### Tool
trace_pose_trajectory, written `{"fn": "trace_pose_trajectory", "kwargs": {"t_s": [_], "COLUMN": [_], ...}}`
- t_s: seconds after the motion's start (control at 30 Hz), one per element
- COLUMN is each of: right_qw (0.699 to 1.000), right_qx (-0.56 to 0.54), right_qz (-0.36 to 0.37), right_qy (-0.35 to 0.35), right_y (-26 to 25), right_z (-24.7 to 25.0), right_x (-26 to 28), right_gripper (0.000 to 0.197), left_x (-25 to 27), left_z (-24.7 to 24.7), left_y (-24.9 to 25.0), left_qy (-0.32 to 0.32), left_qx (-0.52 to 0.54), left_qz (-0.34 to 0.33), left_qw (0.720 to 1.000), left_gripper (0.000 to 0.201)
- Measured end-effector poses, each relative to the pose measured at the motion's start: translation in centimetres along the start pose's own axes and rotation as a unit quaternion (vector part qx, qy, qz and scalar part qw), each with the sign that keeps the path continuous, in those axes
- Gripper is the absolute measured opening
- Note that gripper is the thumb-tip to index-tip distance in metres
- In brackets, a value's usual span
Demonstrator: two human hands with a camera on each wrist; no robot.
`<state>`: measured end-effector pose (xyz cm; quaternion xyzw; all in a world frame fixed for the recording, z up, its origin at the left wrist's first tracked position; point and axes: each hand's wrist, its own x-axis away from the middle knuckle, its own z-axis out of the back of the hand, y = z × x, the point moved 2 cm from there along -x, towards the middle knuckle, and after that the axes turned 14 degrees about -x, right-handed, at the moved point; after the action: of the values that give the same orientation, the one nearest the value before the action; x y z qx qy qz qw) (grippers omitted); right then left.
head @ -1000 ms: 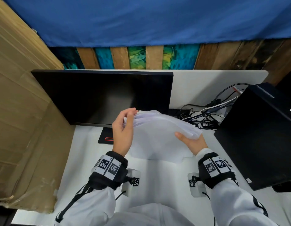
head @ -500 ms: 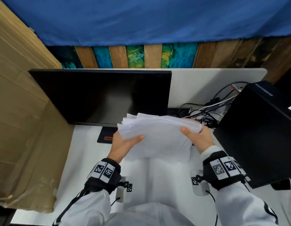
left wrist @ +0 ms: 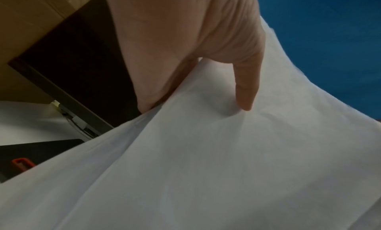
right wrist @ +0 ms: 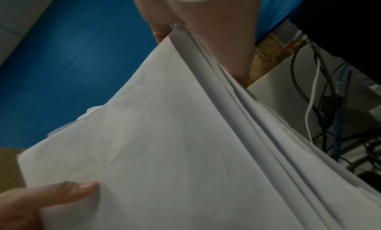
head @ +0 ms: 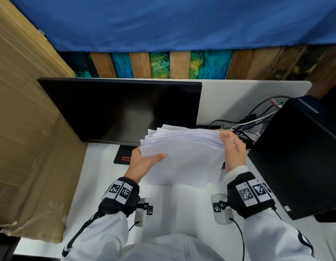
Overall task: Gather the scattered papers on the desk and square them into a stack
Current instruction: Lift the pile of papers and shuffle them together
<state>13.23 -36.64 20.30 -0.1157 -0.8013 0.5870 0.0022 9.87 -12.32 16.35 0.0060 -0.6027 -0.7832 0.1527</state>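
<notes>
A sheaf of white papers point(head: 184, 153) stands nearly upright above the white desk point(head: 99, 178), in front of the monitor; its top edges are fanned and uneven. My left hand point(head: 144, 161) grips its left edge, thumb on the near face and fingers hidden behind. My right hand point(head: 233, 146) clasps the right edge, fingers wrapped over the top corner. The left wrist view shows the thumb point(left wrist: 245, 87) pressing into the papers point(left wrist: 206, 160). The right wrist view shows the layered sheet edges point(right wrist: 237, 106) beside my palm.
A black monitor point(head: 122, 108) stands right behind the papers, its base point(head: 123, 157) under them. A black computer tower point(head: 299, 157) stands close on the right, with tangled cables point(head: 248, 127) behind. Cardboard point(head: 25, 129) walls off the left side.
My left hand moved from the top edge down to the left edge. The right hand rose to the right top corner. The sheaf now stands higher and more upright.
</notes>
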Motion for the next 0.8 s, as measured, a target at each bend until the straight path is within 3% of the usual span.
{"fn": "trace_pose_trajectory", "kwargs": {"t_s": [0.03, 0.07, 0.13, 0.2, 0.27, 0.33, 0.4, 0.47, 0.57, 0.7, 0.8], "right_qw": [1.000, 0.999, 0.990, 0.979, 0.977, 0.985, 0.989, 0.992, 0.990, 0.980, 0.977], "right_qx": [-0.003, -0.010, -0.005, 0.059, 0.111, 0.113, 0.071, 0.044, 0.045, 0.073, 0.090], "right_qz": [-0.003, -0.013, -0.032, -0.054, -0.090, -0.119, -0.131, -0.120, -0.114, -0.152, -0.178], "right_qy": [-0.019, -0.051, -0.139, -0.188, -0.157, -0.053, 0.018, 0.005, -0.068, -0.103, -0.076], "right_y": [0.1, 0.1, 0.6, 1.7, 3.1, 3.9, 3.6, 3.0, 2.8, 3.0, 3.4], "right_z": [0.2, 0.3, 0.8, 1.4, 2.1, 2.7, 2.6, 2.1, 1.8, 2.5, 2.9], "right_x": [0.0, 0.0, 0.3, 0.5, 0.8, 1.0, 0.8, 0.6, 0.5, 1.1, 1.9], "right_gripper": [0.013, 0.017, 0.052, 0.067, 0.064, 0.050, 0.030, 0.017, 0.024, 0.025, 0.021], "left_x": [0.0, 0.1, 0.2, 0.2, 0.4, 1.3, 2.6, 3.4, 3.2, 2.3, 2.3], "left_z": [0.0, 0.0, -0.1, 0.0, 0.0, -0.5, -1.3, -2.3, -2.5, -1.7, -0.9], "left_y": [0.1, 0.2, 0.5, 0.7, 1.0, 2.1, 4.1, 5.9, 6.8, 6.0, 5.5], "left_qy": [-0.012, -0.024, -0.042, -0.047, -0.049, -0.033, 0.022, 0.107, 0.199, 0.218, 0.224], "left_qx": [-0.002, -0.007, -0.011, -0.011, -0.003, 0.015, 0.034, 0.060, 0.085, 0.063, 0.061], "left_qz": [-0.001, -0.003, -0.005, -0.001, -0.001, -0.014, -0.061, -0.093, -0.059, -0.046, -0.072], "left_qw": [1.000, 1.000, 0.999, 0.999, 0.999, 0.999, 0.997, 0.988, 0.975, 0.973, 0.970], "left_gripper": [0.038, 0.036, 0.032, 0.032, 0.033, 0.035, 0.031, 0.023, 0.017, 0.015, 0.012]}}
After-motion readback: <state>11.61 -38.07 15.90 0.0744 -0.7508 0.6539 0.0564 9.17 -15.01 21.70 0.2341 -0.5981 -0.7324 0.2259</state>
